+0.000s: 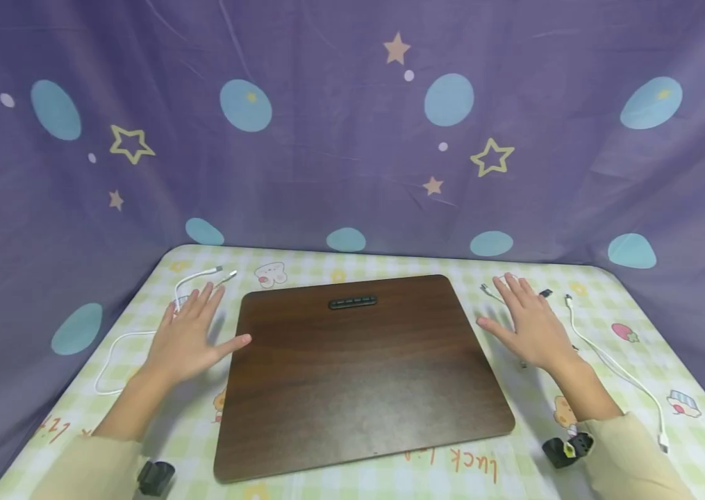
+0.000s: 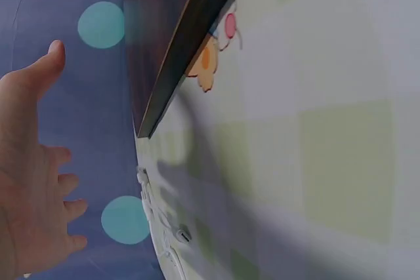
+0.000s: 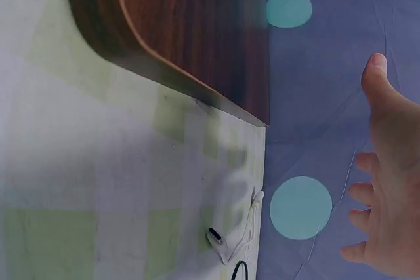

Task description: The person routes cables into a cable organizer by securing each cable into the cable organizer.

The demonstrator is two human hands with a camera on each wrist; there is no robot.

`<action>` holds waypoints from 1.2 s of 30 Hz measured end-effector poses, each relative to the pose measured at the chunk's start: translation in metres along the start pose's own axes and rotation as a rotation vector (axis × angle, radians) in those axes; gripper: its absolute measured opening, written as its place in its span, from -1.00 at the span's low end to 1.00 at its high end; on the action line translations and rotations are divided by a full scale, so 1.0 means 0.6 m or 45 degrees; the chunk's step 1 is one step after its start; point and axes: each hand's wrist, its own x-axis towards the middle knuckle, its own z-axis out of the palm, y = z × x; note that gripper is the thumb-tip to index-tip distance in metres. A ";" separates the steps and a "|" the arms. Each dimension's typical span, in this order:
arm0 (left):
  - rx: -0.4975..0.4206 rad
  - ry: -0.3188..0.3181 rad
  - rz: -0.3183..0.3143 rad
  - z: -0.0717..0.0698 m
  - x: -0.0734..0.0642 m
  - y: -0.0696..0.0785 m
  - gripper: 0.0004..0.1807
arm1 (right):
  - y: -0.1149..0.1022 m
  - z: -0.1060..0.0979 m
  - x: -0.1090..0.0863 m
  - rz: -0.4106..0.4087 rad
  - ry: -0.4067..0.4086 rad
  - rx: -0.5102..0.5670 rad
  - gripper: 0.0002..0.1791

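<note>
A dark brown wood-grain board (image 1: 358, 375) with rounded corners lies on the table. Near its far edge sits a small black slotted strip (image 1: 353, 302). My left hand (image 1: 186, 340) is raised beside the board's left edge, palm down, fingers spread, holding nothing. Its thumb overlaps the board's edge in the head view; the left wrist view has the hand above the tabletop. To the right of the board, my right hand (image 1: 533, 333) hovers likewise, with spread fingers and nothing held. A white cable (image 1: 133, 334) lies partly hidden under the left hand; cable ends (image 1: 485, 289) show around the right one.
Another white cable (image 1: 615, 366) runs along the table's right side to a plug (image 1: 663, 442). A green-and-white checked cloth (image 1: 577, 479) with printed cartoons covers the table. Behind hangs a purple curtain (image 1: 339, 153). Black devices (image 1: 155, 478) are on both wrists.
</note>
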 end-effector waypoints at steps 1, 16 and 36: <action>0.004 0.000 0.005 0.001 0.000 0.001 0.13 | -0.001 0.000 0.000 -0.007 -0.001 -0.004 -0.07; 0.047 -0.039 0.102 0.028 -0.022 0.019 0.11 | -0.021 0.034 -0.005 -0.147 -0.090 -0.050 -0.07; -0.005 -0.080 0.287 0.067 -0.047 0.076 0.11 | -0.054 0.073 -0.005 -0.470 -0.251 0.033 0.01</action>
